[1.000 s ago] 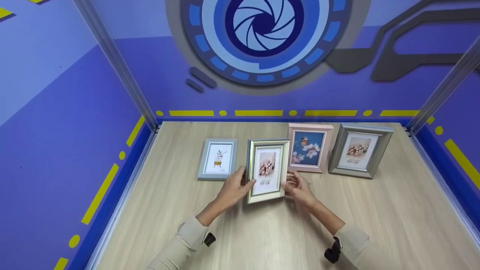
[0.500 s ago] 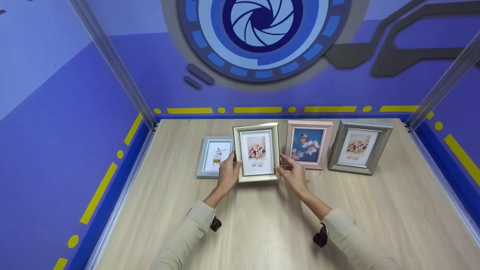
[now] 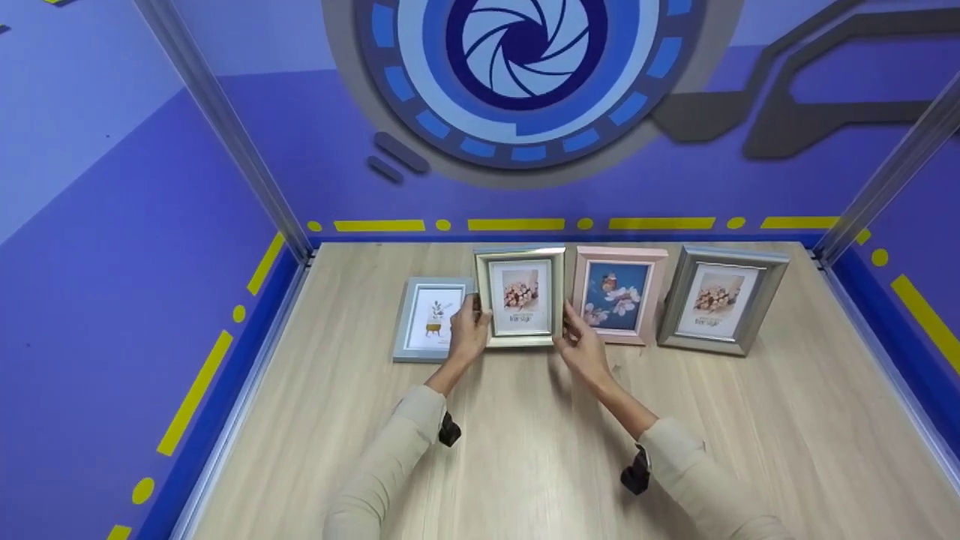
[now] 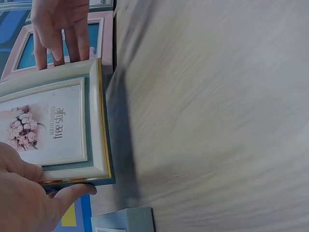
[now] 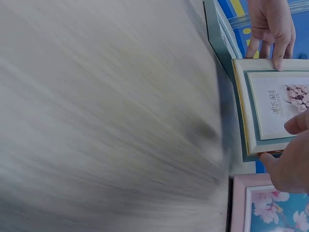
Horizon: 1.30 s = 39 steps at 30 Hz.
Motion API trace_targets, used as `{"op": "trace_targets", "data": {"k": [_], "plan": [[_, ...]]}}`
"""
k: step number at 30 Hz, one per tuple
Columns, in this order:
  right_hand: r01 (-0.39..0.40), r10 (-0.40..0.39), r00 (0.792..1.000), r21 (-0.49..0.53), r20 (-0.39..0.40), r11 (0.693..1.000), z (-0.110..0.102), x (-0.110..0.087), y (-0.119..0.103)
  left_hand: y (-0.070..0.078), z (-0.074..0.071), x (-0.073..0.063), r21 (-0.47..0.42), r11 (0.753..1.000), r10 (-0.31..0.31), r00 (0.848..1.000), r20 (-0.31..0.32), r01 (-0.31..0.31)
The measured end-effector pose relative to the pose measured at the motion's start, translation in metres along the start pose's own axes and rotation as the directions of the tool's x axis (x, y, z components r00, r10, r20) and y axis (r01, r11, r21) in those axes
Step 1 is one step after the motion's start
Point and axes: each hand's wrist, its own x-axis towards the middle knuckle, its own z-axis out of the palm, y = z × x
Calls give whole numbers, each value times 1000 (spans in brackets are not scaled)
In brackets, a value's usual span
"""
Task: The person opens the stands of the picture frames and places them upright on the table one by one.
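A pale gold picture frame point(image 3: 520, 341) with a flower print stands nearly upright between my hands. My left hand point(image 3: 469, 334) grips its left edge, thumb on the front and fingers behind, as the left wrist view shows. On the opposite edge my right hand point(image 3: 586, 352) holds it between thumb and fingers. Whether its lower edge touches the table cannot be told. Just left is a light blue-grey frame point(image 3: 433, 356), partly covered by my left hand. A pink frame point(image 3: 646, 300) with a blossom picture stands close on the right.
Farther right stands a larger grey-silver frame point(image 3: 757, 315), turned slightly. The wooden table point(image 3: 510, 465) reaches to a blue patterned back wall point(image 3: 315, 165). Metal posts point(image 3: 225, 135) mark the corners.
Both hands have carried the gold frame away from me toward the back of the table, first leftward, then slightly right. It now lines up beside the pink frame. The other frames have stayed put.
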Motion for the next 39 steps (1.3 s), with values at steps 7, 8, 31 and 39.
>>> {"op": "trace_targets", "data": {"k": [7, 8, 31, 39], "plan": [[-50, 43, 994, 71, 100, 996, 1, -2, 10, -5, 7, 6, -8, 999, -44, 999, 25, 44], [-56, 47, 993, 81, 107, 995, 1, -3, 11, -5, 7, 6, -7, 999, -41, 999, 25, 41], [-97, 93, 992, 47, 90, 994, -8, -11, 9, -6, 7, 4, -35, 997, -62, 993, 96, 65], [-233, 233, 972, -10, 28, 972, -16, -24, 7, -24, -41, -6, -44, 989, -137, 985, 102, 142]]}}
